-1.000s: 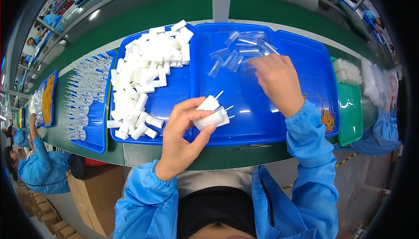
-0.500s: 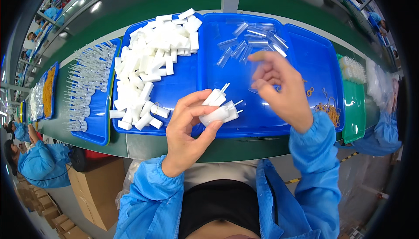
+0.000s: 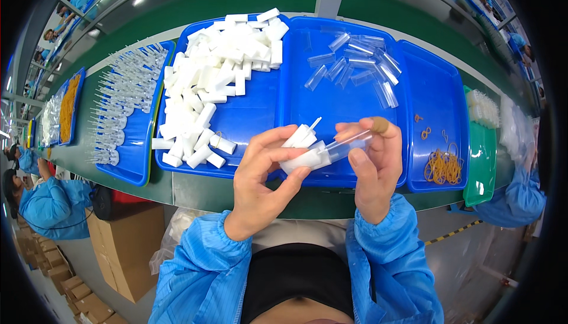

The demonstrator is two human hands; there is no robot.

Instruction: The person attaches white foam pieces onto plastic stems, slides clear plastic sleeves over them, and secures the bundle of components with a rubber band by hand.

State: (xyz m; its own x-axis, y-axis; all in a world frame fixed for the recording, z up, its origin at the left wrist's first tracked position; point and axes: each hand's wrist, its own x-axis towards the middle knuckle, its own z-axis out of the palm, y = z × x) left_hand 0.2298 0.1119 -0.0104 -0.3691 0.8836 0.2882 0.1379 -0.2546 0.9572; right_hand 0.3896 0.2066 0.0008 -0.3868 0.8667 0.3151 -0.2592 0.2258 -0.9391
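Currently I have both hands close together, raised over the near edge of the middle blue tray (image 3: 319, 108). My left hand (image 3: 260, 176) is partly curled, its fingers and thumb closed around a small bundle of white pieces (image 3: 306, 161) near that tray's near left corner. From the bundle a thin pale stick (image 3: 316, 122) pokes out, pointing toward the far edge. My right hand (image 3: 378, 167) is loosely bent, fingertips and thumb pinching one clear sleeve (image 3: 353, 145) that slants between the two hands. The sleeve's left end meets the lower white piece; from this camera I can't be sure whether it merely touches that end or already goes around it.

More clear sleeves (image 3: 346, 67) lie scattered toward the far edge of the same tray. In the blue tray just to its left, white blocks (image 3: 204, 81) are heaped along the far and left edges, with a thin band looped about one block near the near edge. Farther left, stemmed translucent parts (image 3: 121, 96) line the left side of another blue tray (image 3: 133, 161). On my right, rubber bands (image 3: 444, 167) sit in a tangle by the near edge of a blue tray (image 3: 435, 87), and beyond its right edge a green tray (image 3: 480, 170) carries whitish parts (image 3: 482, 108) at its far end.
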